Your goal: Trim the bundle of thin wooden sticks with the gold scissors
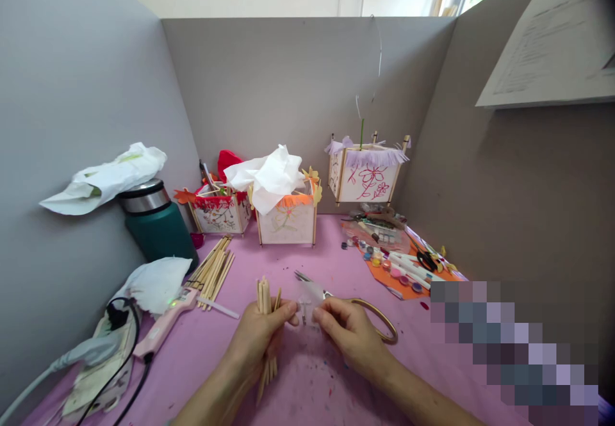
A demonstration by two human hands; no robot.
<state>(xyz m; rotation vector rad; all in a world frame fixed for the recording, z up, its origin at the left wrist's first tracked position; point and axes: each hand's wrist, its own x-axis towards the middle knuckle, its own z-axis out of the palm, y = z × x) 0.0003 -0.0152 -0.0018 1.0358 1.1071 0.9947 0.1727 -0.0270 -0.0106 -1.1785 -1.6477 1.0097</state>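
Observation:
My left hand grips a bundle of wooden sticks, held upright over the pink table cover. My right hand pinches a small clear plastic bag, which the left thumb and forefinger also touch. Just behind the bag lie scissors with a gold-coloured loop handle beside my right hand.
Loose sticks and a pink glue gun lie at left, near a green flask and tissue. Three paper lanterns stand at the back. Paint pots and markers sit on orange paper at right. Grey partition walls enclose the desk.

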